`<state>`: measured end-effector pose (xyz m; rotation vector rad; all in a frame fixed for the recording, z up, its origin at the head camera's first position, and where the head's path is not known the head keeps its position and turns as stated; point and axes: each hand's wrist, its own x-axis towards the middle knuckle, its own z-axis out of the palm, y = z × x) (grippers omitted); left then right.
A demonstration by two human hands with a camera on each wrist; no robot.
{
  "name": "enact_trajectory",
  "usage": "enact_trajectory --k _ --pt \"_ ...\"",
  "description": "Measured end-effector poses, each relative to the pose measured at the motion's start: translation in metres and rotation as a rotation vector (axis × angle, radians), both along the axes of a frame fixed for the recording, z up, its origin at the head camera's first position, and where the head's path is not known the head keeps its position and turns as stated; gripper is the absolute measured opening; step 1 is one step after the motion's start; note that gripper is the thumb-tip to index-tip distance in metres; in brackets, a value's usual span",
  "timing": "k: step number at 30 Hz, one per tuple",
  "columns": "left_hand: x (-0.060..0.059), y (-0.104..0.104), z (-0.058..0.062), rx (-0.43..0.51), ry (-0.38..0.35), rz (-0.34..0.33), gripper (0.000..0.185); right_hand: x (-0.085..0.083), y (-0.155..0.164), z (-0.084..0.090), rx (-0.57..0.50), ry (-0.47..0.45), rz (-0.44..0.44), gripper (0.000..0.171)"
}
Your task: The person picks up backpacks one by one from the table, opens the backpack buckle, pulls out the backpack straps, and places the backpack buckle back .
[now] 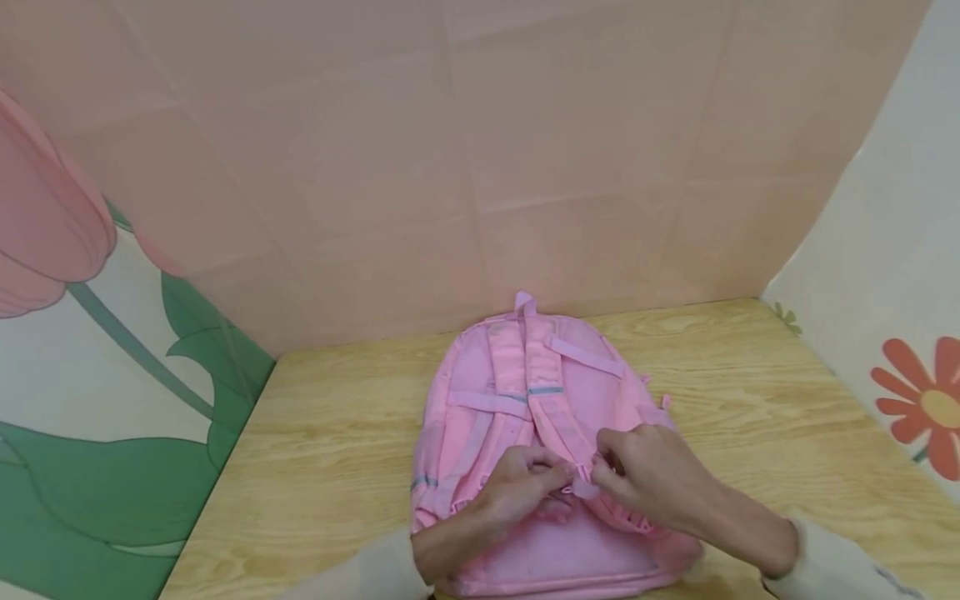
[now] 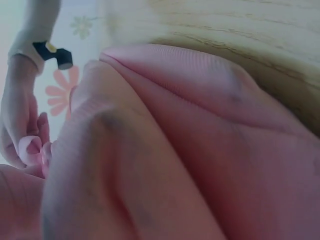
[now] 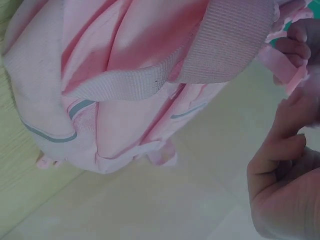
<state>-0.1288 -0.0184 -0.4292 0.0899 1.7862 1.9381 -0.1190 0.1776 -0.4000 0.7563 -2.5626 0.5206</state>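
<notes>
A pink backpack (image 1: 517,546) lies on the table with its padded shoulder straps (image 1: 508,358) facing up. Over its lower middle, my left hand (image 1: 521,487) pinches a narrow pink strap (image 3: 280,65) near a small pink plastic buckle (image 3: 298,80). Close beside it, my right hand (image 1: 648,471) has thumb and forefinger pinched on the loose end of the strap. A loop of pink webbing (image 2: 31,149) shows at the right hand's fingers in the left wrist view. Pink cloth fills most of that view.
The wood-grain table (image 1: 330,442) extends around the backpack. A plain pinkish wall (image 1: 465,167) rises behind it, with flower-printed panels at left and right. The backpack's top loop (image 1: 525,302) points toward the back wall.
</notes>
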Motion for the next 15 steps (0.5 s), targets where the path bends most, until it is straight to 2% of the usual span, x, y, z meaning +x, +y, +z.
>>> enact_trajectory --k 11,15 --pt "0.0005 -0.0022 -0.0006 0.022 0.013 -0.041 0.015 0.0024 0.0072 0.0004 0.119 -0.11 -0.045 0.046" --pt "0.0008 -0.0032 -0.0006 0.025 0.027 -0.071 0.016 0.001 0.0092 -0.0022 0.099 -0.129 -0.022 0.033"
